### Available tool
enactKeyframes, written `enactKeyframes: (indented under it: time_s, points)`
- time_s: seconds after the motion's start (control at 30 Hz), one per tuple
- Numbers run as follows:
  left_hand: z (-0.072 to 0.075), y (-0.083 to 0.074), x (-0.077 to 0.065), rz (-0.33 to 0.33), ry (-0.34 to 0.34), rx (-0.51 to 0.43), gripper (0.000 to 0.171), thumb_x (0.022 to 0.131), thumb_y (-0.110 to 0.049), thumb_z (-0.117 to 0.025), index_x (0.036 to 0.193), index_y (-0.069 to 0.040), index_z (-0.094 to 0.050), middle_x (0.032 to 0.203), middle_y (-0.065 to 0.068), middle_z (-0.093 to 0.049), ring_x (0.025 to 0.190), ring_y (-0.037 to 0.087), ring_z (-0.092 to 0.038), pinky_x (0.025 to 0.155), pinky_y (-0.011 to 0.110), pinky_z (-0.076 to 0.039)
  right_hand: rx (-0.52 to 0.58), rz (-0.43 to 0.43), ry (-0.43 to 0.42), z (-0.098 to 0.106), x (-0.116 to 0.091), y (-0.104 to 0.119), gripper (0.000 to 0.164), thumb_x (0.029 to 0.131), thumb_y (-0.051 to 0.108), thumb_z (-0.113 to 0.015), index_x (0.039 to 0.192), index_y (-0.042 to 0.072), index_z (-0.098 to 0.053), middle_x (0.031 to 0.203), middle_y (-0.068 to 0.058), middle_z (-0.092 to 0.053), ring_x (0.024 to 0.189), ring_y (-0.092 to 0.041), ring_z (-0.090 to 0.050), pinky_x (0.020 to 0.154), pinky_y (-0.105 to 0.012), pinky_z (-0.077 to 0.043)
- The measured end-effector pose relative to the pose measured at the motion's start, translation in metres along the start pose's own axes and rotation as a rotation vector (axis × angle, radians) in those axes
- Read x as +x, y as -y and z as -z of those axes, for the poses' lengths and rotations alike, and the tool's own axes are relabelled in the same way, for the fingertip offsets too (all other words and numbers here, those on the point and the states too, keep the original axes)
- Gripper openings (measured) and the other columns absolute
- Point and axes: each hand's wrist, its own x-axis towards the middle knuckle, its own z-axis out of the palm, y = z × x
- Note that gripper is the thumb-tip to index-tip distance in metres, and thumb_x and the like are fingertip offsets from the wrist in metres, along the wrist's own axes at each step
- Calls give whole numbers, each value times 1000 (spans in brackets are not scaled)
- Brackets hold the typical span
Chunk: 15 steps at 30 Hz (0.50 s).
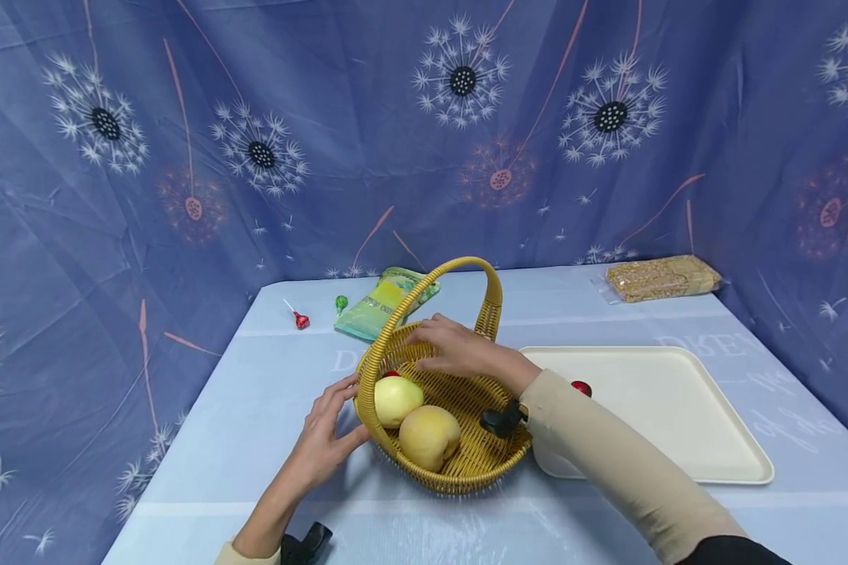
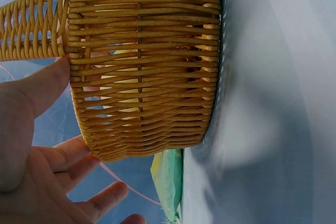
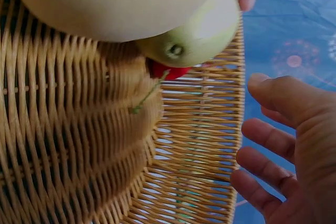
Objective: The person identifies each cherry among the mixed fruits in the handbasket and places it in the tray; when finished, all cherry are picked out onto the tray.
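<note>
A yellow wicker basket (image 1: 466, 479) with a tall arched handle (image 1: 492, 298) stands mid-table. Inside lie a pale green apple (image 1: 398, 400) and a yellow peach (image 1: 429, 441). Beneath the apple shows a red cherry (image 3: 176, 73) with a green stem, mostly hidden. My left hand (image 1: 321, 439) touches the basket's left side; its thumb meets the rim by the handle in the left wrist view, other fingers spread. Reaching over the basket, my right hand (image 1: 452, 345) has its fingertips near the far rim. Nothing is between its loosely extended fingers (image 3: 268, 137).
A cream tray (image 1: 664, 408) lies to the right, with a small red fruit (image 1: 581, 388) partly behind my right sleeve. At the back are a green snack bag (image 1: 378, 310), a green lollipop (image 1: 341, 303), a red lollipop (image 1: 301, 319) and a packaged golden block (image 1: 660, 278).
</note>
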Motion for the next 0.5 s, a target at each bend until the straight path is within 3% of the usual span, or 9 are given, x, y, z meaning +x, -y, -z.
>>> enactKeyframes:
  time_s: [0.37, 0.5]
  points:
    - [1, 0, 0, 10, 5, 1, 57, 83, -34, -71, 132, -16, -51, 149, 5, -38, 138, 35, -30, 103, 66, -26, -11, 56, 126, -22, 23, -4, 38, 90, 23, -64, 127, 18, -58, 131, 1, -57, 125, -21, -48, 105, -41, -39]
    - [1, 1, 1, 4, 6, 6, 57, 83, -34, -71, 133, -16, -50, 148, 4, -38, 137, 35, -30, 103, 67, -27, -44, 93, 175, -29, 27, -6, 41, 91, 19, -62, 131, 22, -56, 134, 3, -55, 120, -18, -49, 101, -38, -42]
